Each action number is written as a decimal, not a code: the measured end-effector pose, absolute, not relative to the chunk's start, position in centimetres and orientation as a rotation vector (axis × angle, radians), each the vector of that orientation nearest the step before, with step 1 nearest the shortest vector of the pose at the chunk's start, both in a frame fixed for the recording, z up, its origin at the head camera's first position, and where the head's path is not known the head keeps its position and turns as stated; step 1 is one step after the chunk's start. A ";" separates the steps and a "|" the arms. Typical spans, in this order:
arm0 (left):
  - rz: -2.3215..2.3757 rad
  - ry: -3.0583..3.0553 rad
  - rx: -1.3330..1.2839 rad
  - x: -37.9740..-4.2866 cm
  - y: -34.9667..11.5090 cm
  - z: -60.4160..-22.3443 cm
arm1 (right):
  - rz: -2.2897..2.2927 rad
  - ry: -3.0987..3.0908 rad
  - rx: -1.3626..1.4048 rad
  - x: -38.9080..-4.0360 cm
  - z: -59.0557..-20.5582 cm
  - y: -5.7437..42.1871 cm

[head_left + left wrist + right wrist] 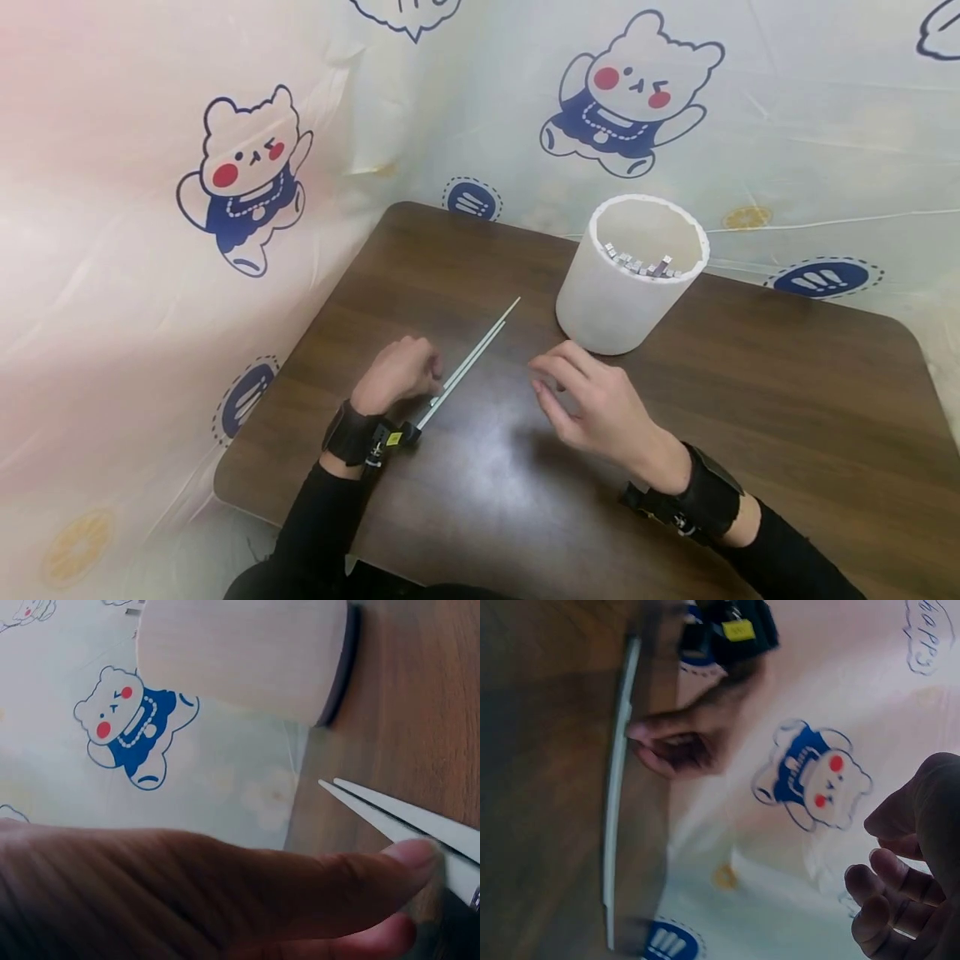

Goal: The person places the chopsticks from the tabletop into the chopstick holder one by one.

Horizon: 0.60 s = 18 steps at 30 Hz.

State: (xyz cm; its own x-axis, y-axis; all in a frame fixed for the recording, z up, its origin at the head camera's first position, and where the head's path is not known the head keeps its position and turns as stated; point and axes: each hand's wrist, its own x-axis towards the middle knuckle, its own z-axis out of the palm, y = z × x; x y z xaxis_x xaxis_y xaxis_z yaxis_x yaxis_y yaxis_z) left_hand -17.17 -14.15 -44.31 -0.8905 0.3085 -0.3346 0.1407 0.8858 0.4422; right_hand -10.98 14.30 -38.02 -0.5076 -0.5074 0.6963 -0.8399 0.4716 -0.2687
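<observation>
Two slim pale chopsticks (471, 364) lie side by side on the brown table, slanting away from me. My left hand (401, 375) is low at their near end, fingers curled. In the left wrist view its thumb overlaps the nearer chopstick (371, 815). From the right wrist view, thumb and finger of that hand come together at the pair's edge, pinching one chopstick. To the right my right hand (592, 400) hovers over the table in front of the white container, its fingers loosely bent around nothing.
A tall white cylindrical container (600, 300) stands toward the back, holding several sticks with square silvery ends (637, 265). Behind the table (787, 400) hangs a pale sheet (465, 100) printed with cartoon bears. The table's left edge runs close beside my left hand.
</observation>
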 end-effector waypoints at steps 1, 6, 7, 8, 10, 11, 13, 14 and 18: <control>0.592 2.645 0.329 -17.1 -14.2 -44.4 | 0.810 -2.209 1.117 -10.8 -38.3 14.2; 0.587 2.645 0.334 -16.8 -13.9 -44.7 | 0.800 -2.325 1.122 -10.3 -39.7 14.1; 0.561 2.667 0.342 -16.8 -13.8 -44.9 | 0.801 -2.345 1.124 -10.3 -40.0 14.1; 0.541 2.686 0.348 -16.8 -13.6 -45.0 | 0.800 -2.365 1.126 -10.2 -40.2 14.0; 0.494 2.722 0.358 -16.7 -13.3 -45.3 | 0.796 -2.395 1.132 -10.1 -40.7 13.9; 0.474 2.735 0.350 -16.7 -13.1 -45.4 | 0.792 -2.403 1.136 -10.0 -40.9 13.9; 0.444 2.758 0.337 -16.6 -12.9 -45.4 | 0.786 -2.422 1.139 -9.9 -41.2 13.9; 0.432 2.763 0.326 -16.5 -12.9 -45.3 | 0.784 -2.428 1.136 -9.9 -41.3 13.9; 0.367 2.815 0.284 -16.5 -12.8 -45.2 | 0.787 -2.439 1.101 -10.1 -41.4 14.2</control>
State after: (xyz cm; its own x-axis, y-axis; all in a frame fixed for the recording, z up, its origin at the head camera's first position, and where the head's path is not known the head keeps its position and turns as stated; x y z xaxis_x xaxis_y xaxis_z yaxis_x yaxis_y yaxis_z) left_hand -16.49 -12.83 -45.16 -0.9392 0.2290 -0.2559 0.1558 0.9482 0.2769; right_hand -10.11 14.21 -41.37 -0.6364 -0.5717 0.5178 -0.7665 0.5436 -0.3420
